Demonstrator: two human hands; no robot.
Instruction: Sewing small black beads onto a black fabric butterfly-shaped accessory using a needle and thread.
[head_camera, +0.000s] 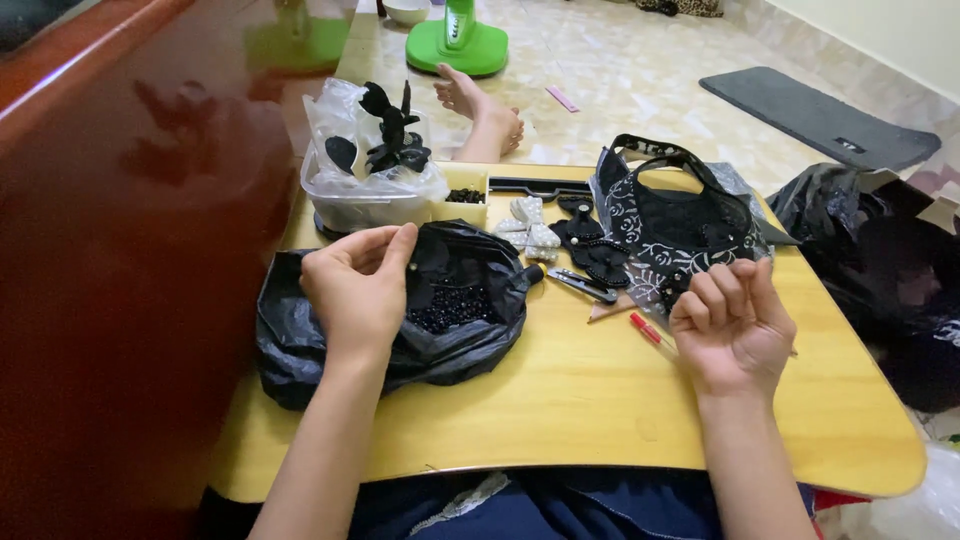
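The left hand (358, 285) is pinching something tiny over the black bag of beads (450, 305) — right hand (733, 322) curling, fingers together; finished bows (580, 245) are lying beyond, many beads remaining.

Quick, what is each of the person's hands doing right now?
Left hand: fingers pinched together above the black bag of beads; whether it grips something cannot be told.
Right hand: fingers curled, over the table by the lace fabric; no held thing visible.

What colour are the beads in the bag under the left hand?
Black beads, glossy, inside the black plastic bag; head view.
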